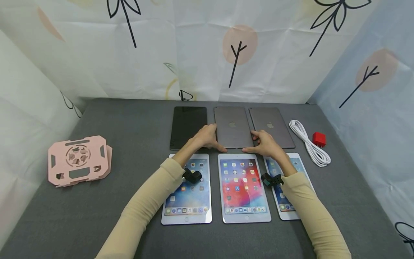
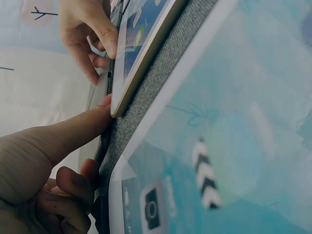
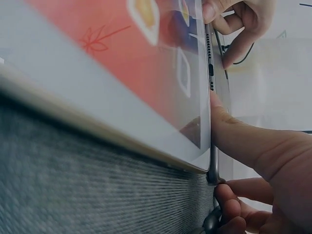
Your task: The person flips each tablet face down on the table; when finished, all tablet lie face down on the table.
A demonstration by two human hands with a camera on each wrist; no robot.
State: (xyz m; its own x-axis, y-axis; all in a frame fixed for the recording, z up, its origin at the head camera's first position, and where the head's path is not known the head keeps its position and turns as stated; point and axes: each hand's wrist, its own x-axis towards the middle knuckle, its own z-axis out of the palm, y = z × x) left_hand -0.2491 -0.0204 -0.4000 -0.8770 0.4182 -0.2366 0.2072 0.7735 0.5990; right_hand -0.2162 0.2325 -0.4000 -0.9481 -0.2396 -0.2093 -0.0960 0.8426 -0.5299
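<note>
A gray tablet (image 1: 232, 126) lies back side up in the middle of the back row, its logo showing. My left hand (image 1: 207, 136) holds its left near corner, with the thumb on the near edge and a finger along the side. At the opposite near corner, my right hand (image 1: 266, 144) grips in the same way. In the right wrist view the right thumb (image 3: 243, 141) presses against the tablet's edge, close to the port. A white tablet (image 1: 244, 187) with a lit red and blue screen lies just in front.
A black-screened tablet (image 1: 188, 126) and another gray tablet (image 1: 271, 126) flank the held one. White tablets (image 1: 203, 217) (image 1: 288, 216) lie under my forearms. To the right are a coiled white cable (image 1: 308, 142) and red charger (image 1: 319, 139); a pink stand (image 1: 79, 162) sits left.
</note>
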